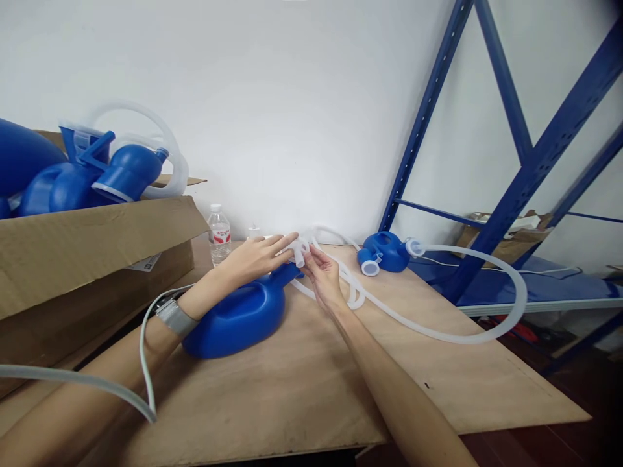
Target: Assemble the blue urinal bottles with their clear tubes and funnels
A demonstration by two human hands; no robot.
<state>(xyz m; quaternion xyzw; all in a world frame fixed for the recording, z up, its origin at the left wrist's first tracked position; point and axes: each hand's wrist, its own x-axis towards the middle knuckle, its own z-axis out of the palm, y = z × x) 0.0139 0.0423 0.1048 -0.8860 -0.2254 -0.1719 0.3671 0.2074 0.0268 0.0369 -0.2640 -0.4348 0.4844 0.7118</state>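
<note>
A translucent white connector piece (pixel 300 251) is between my two hands, above the neck of a blue plastic bottle (pixel 238 318) lying on the wooden table (pixel 311 389). My left hand (pixel 263 254) comes over the bottle, its fingers closed on the connector's left side. With thumb and fingers pinched, my right hand (pixel 322 275) grips the same piece from the right. Clear tubing (pixel 357 288) loops on the table behind my right hand.
At the left stands an open cardboard box (pixel 97 243) full of blue bottles and tubing. A water bottle (pixel 220 235) is near the wall. Another blue bottle (pixel 389 251) with a long hose (pixel 467 338) sits at the back right, by a blue metal rack (pixel 506 194).
</note>
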